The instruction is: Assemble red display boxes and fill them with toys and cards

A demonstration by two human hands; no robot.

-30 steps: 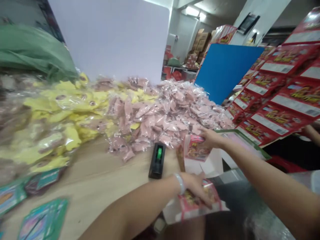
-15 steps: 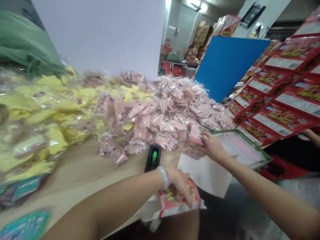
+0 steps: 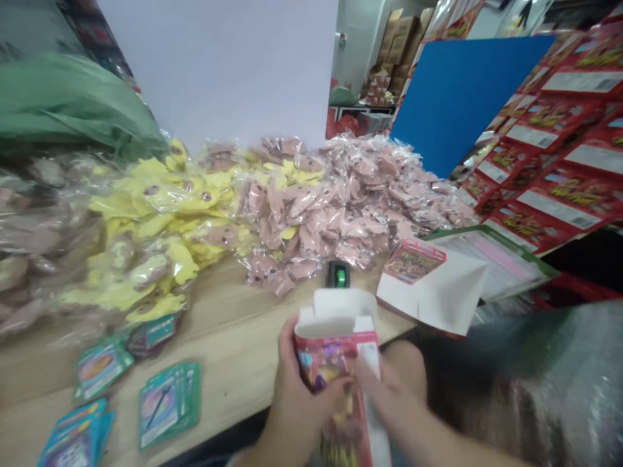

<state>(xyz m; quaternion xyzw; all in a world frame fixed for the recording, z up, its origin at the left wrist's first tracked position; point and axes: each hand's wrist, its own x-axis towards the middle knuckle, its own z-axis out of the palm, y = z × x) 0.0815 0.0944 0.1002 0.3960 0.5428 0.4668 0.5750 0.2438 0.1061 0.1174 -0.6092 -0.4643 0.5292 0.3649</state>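
Wood table [image 3: 233, 363] gives hands a lane betw. card stacks [image 3: 168, 405] and red-pink box [image 3: 335, 350] in L hand [image 3: 302, 395] & R hand [image 3: 389, 395]. Fwd, black gadget [image 3: 339, 275] & bagged pink pile [image 3: 341, 220] block; to R, white carton [image 3: 433, 288] obstructs, shiny plastic sheet [image 3: 525, 376] lower.

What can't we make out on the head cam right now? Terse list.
Head view only:
- Pink-and-red carton: lower end cut off by the bottom edge; front partly covered by the left hand and right hand.
- Carton's inside: hidden by its raised white flap.
- Black device with green part: mostly hidden behind the carton.
- Teal-edged cards: text too small to read.
- Clear bags: contents blurred by the plastic's glare.
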